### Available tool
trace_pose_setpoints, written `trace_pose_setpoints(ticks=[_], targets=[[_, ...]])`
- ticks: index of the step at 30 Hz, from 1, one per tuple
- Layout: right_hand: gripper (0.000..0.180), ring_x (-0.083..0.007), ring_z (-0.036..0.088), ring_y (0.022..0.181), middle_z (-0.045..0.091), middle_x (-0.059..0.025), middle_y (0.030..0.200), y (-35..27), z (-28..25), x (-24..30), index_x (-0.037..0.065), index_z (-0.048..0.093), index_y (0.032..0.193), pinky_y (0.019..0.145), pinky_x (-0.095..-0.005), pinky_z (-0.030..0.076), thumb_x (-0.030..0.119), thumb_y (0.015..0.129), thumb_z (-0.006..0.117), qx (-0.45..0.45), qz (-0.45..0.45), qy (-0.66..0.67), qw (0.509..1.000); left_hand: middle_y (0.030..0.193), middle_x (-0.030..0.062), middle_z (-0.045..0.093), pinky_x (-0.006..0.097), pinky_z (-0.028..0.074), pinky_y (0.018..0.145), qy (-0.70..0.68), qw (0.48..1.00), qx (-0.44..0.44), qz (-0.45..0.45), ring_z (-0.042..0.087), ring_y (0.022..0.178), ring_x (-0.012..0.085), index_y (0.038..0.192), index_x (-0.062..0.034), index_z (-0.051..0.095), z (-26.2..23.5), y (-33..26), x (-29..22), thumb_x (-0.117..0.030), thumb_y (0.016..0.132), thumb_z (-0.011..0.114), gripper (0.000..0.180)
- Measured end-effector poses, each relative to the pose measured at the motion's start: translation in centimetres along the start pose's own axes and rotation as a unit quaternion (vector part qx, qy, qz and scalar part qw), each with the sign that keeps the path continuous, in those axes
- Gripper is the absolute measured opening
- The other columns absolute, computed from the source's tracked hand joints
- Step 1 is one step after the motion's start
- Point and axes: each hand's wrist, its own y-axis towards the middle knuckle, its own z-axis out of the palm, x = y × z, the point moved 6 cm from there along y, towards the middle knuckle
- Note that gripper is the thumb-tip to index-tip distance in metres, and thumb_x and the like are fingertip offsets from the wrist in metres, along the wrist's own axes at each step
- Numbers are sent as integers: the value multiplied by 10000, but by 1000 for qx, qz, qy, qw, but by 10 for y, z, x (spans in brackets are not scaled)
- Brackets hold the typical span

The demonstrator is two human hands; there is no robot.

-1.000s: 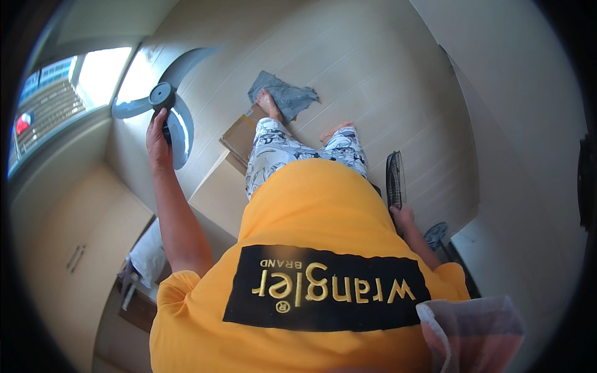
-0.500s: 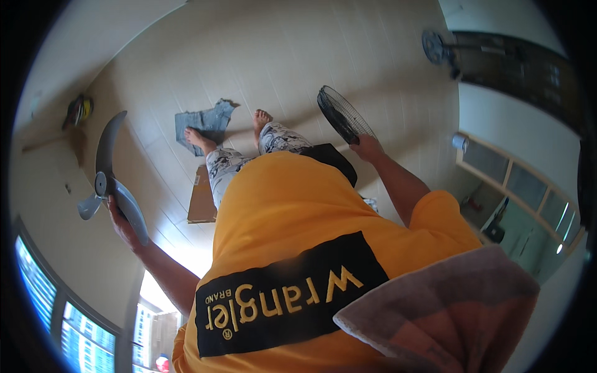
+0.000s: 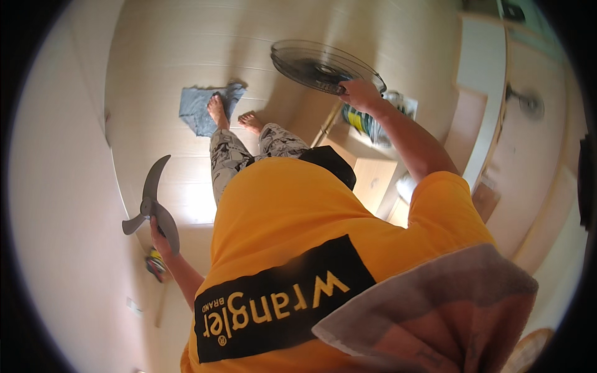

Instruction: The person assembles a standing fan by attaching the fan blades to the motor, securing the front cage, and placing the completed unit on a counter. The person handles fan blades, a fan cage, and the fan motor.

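Observation:
Out to my left, my left hand grips a grey three-bladed fan blade by one of its blades. The hub of the fan blade faces up. On the other side, my right hand is closed on the near rim of a round dark wire fan grille. The grille is held tilted above the floor, well in front of me. Both hands are apart, and some fingers are hidden behind what they hold.
A grey cloth lies on the tiled floor, with my left foot on it. Right of my legs stand a light wooden cabinet and a yellow-and-dark bundle. A wall runs along the left. A towel hangs over my chest.
I have turned, and the surroundings have shifted; the cabinet and bundle now show at right. My right hand has swung the grille farther forward. The fan blade sits lower and closer to my body.

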Motion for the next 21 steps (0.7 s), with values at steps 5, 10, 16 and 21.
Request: trace_pose_setpoints(ticks=[5, 10, 16, 21], targets=[[308, -381, 716, 927, 751, -149, 951, -83, -61, 43, 138, 715, 1147, 802, -511, 566, 343, 916, 706, -48, 63, 87, 993, 1245, 64, 684, 321, 479, 1004, 36, 993, 108, -35, 637, 1109, 180, 1377, -1, 609, 82, 74, -180, -356, 1056, 588, 479], [332, -378, 717, 908, 751, -146, 932, -108, -111, 84, 126, 715, 1172, 797, -497, 566, 347, 924, 706, -75, 94, 125, 985, 1247, 70, 677, 331, 504, 965, 128, 970, 207, -30, 639, 1124, 185, 1362, -11, 615, 204, 135, -323, -377, 1050, 589, 481], [356, -401, 690, 977, 736, -191, 988, -88, -188, 133, 98, 709, 1195, 838, -510, 541, 335, 930, 705, -15, 154, 138, 978, 1186, 47, 695, 322, 512, 940, 190, 943, 272, -24, 654, 1066, 174, 1310, -22, 648, 321, 196, -394, -361, 1008, 668, 455], [334, -389, 694, 967, 735, -177, 987, -107, -211, 121, 104, 710, 1171, 837, -505, 538, 329, 924, 708, -5, 150, 194, 969, 1069, 14, 720, 302, 537, 853, 211, 933, 290, -35, 679, 961, 136, 1227, -71, 689, 374, 125, -396, -328, 955, 742, 378]])
